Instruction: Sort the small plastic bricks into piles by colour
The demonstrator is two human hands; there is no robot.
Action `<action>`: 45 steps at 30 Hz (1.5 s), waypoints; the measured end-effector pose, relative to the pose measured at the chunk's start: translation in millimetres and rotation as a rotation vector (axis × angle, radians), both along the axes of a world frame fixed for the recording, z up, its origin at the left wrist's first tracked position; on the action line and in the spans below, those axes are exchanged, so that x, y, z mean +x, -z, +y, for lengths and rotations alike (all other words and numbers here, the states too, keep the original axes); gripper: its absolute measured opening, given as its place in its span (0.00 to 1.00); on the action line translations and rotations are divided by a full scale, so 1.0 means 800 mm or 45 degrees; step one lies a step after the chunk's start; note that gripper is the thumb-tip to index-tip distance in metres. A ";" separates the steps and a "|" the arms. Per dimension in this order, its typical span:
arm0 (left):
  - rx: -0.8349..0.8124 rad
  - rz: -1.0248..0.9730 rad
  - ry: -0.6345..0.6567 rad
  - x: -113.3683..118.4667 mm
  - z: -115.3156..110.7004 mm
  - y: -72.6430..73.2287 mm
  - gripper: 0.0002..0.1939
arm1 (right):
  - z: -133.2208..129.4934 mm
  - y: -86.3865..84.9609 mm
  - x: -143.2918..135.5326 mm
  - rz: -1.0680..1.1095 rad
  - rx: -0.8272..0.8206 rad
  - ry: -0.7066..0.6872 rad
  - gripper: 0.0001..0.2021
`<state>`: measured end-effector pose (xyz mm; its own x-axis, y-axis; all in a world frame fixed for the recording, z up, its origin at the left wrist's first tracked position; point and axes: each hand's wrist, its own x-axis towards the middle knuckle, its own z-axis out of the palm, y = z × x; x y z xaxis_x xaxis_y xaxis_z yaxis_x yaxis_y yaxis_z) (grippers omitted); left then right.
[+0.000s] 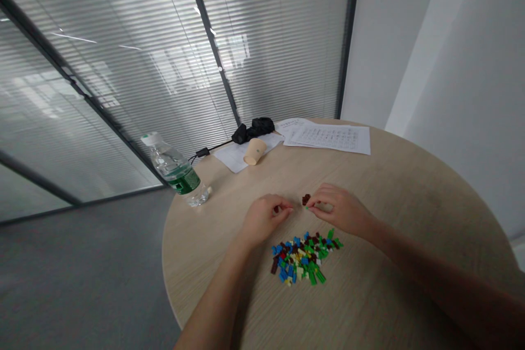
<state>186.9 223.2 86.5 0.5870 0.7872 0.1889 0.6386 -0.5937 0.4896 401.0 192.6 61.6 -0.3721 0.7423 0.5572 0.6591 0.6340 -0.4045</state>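
Note:
A pile of small bricks (303, 256) in green, blue, dark red, yellow and white lies on the round wooden table (394, 186). Beyond the pile, my left hand (266, 217) has thumb and fingertips pinched together; whatever they hold is too small to name, and something dark shows behind the fingers. To its right, my right hand (338, 209) pinches a tiny green piece between thumb and forefinger. Next to those fingertips sits a small dark red cluster of bricks (305, 199). The two hands are apart.
A clear bottle with a green label (184, 178) stands at the table's left edge. Toward the back are a beige paper cup (255, 151), a black bundle (260, 127) with a cable and printed sheets (332, 137). Blinds and a white wall rise behind.

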 end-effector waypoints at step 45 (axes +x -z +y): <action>-0.406 -0.602 0.024 0.019 -0.007 0.012 0.05 | -0.010 0.019 -0.038 0.640 -0.568 0.144 0.06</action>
